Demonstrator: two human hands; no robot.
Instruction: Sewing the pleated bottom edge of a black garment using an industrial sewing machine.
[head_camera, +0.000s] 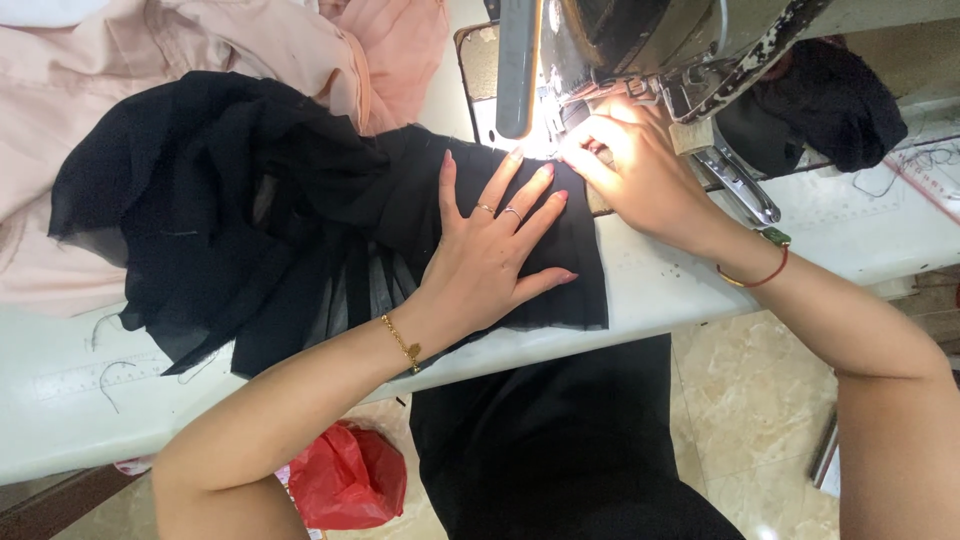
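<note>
I see the black pleated fabric (300, 220) spread across the middle of the white surface (700, 270), its leading end under the sewing machine (640, 40) at the far edge. My left hand (490, 250) lies flat and splayed on the cloth; my right hand (630, 165) pinches it beside the needle, fingertips close enough to get caught, I judge. The sheer pleats could slip or bunch. Pink fabric (150, 70) crowds the far left corner. Below the near edge: tiled floor (740, 400), a red bag (345, 475).
</note>
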